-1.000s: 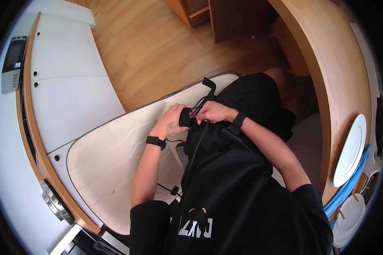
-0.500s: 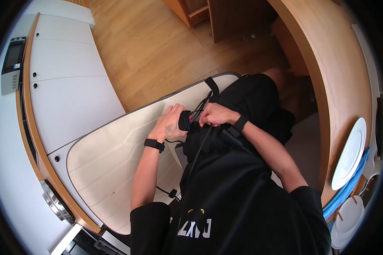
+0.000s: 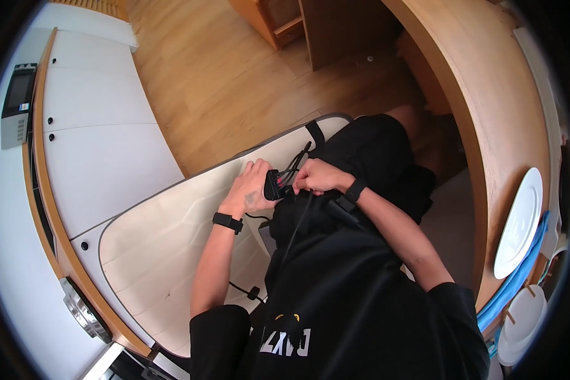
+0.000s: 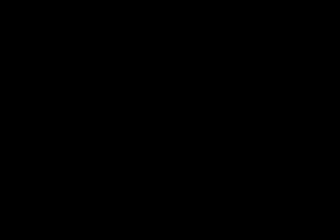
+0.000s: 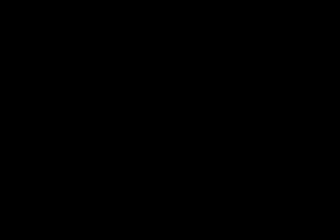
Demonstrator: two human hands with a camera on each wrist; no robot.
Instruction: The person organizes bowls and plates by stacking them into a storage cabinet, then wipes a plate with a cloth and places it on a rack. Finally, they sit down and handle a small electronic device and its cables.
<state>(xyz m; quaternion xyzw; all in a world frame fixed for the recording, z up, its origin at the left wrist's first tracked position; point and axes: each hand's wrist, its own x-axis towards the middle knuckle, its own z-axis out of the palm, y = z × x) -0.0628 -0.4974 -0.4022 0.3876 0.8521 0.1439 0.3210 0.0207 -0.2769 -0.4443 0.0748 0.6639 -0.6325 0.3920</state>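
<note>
In the head view, my left hand (image 3: pixel 247 190) grips a small black box-shaped device (image 3: pixel 272 184), its fingers behind and around the far side. Several thin black cables (image 3: pixel 292 166) run from the device's side up toward the lap, with a bit of pink-red among them. Close beside it, my right hand (image 3: pixel 321 176) has its fingers curled and pinches a black cable, whose length trails down over the shirt; the pinched end is hidden by the fingers. A black strap (image 3: pixel 316 134) lies above the hands. Both wrist views are black.
Under the left arm is a cream padded seat (image 3: pixel 164 221) with a dark edge. A cable with a small black block (image 3: pixel 253 292) lies near the left elbow. White cabinets (image 3: pixel 101 152) stand left; a wooden counter (image 3: pixel 472 82) with a white plate (image 3: pixel 519 223) curves along the right.
The device in my left hand has turned slightly, so its cable side shows more. My right hand has shifted a little and stays near the device. The whole view has tilted slightly.
</note>
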